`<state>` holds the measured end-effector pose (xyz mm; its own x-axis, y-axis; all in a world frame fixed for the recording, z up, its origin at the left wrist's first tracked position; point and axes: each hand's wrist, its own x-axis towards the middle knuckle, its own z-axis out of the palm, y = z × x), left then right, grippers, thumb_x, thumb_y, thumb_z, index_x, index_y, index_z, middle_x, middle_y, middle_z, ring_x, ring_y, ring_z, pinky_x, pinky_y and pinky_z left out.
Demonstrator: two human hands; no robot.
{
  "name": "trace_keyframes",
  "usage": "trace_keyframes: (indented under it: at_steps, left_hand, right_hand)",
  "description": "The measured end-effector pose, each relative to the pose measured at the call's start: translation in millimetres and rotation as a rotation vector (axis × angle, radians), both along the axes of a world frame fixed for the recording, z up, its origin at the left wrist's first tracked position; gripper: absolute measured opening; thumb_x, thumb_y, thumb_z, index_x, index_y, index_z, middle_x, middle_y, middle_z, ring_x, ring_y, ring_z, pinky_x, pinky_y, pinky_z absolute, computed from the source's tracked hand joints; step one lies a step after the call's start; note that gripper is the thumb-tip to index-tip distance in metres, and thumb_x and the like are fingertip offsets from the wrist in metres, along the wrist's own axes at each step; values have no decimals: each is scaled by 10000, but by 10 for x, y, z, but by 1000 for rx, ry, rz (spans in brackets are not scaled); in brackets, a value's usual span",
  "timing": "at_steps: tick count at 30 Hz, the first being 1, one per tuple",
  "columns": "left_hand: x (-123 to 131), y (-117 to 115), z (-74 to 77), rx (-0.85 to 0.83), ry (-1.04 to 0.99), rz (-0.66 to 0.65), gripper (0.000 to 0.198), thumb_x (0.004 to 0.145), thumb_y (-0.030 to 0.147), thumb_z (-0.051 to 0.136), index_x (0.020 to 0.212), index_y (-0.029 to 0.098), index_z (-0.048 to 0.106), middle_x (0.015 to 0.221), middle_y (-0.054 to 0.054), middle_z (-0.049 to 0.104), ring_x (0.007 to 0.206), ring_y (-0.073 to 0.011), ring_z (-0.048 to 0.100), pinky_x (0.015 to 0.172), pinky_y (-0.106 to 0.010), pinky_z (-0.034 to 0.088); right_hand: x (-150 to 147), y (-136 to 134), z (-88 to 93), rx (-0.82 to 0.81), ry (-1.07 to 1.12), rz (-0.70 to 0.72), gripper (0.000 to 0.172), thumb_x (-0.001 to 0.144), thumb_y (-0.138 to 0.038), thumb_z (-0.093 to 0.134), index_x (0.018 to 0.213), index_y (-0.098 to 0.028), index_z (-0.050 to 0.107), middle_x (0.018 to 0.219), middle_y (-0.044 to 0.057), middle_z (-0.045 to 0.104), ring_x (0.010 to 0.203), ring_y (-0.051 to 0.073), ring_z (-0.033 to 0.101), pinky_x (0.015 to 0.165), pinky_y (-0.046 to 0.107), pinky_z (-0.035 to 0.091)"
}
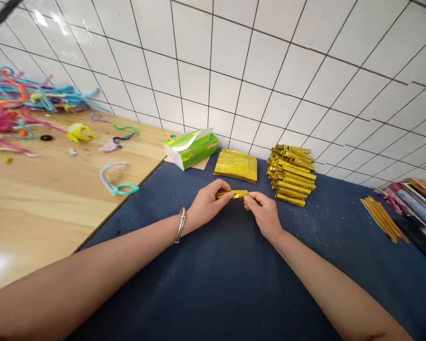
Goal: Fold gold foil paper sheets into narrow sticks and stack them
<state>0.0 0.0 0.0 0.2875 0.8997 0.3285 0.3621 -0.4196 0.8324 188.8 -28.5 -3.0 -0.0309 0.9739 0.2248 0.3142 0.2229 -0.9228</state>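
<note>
Between my two hands is a narrow folded strip of gold foil paper [238, 194], held level just above the dark blue table surface [213, 274]. My left hand [213, 199] grips its left part between thumb and fingers, hiding that end. At the right end, my right hand [261, 208] pinches the strip with thumb and forefinger. Behind my hands lies a flat stack of gold foil sheets [236, 164]. To the right of that stack, a heap of similar folded gold strips [293, 175] is piled up against the tiled wall.
A green tissue box [195, 148] stands left of the sheets. Colourful pipe cleaners [39, 97] cover the wooden table [74, 189] on the left. Several thin brown-gold strips [383, 219] and a stack of books or papers [415, 208] lie far right. The white tiled wall [252, 71] closes the back.
</note>
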Motion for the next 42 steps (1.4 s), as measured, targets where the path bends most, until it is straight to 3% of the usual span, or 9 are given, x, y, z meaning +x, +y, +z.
trace_keyframes:
  at_steps: [10, 20, 42]
  left_hand:
    - [12, 12, -12, 52, 1, -8, 153, 864, 330, 507, 902, 187, 545, 801, 8, 579, 681, -99, 511, 603, -206, 407]
    - [20, 26, -32, 97, 8, 5, 124, 861, 298, 515, 925, 194, 536, 840, 7, 580, 741, -109, 530, 663, -223, 426]
    - [20, -1, -2, 128, 44, -7, 95, 862, 272, 514, 901, 195, 555, 837, 1, 586, 756, -116, 535, 679, -230, 431]
  right_hand:
    - [-5, 6, 2, -7, 34, 3, 223, 814, -397, 575, 844, -185, 639, 735, 3, 592, 683, 135, 544, 663, 264, 450]
    - [-38, 17, 15, -102, 305, 15, 196, 764, -371, 647, 815, -184, 617, 734, -1, 597, 670, 121, 555, 632, 256, 461]
    - [22, 40, 34, -136, 221, 73, 212, 730, -376, 676, 717, -169, 638, 652, -13, 552, 607, 110, 475, 582, 253, 383]
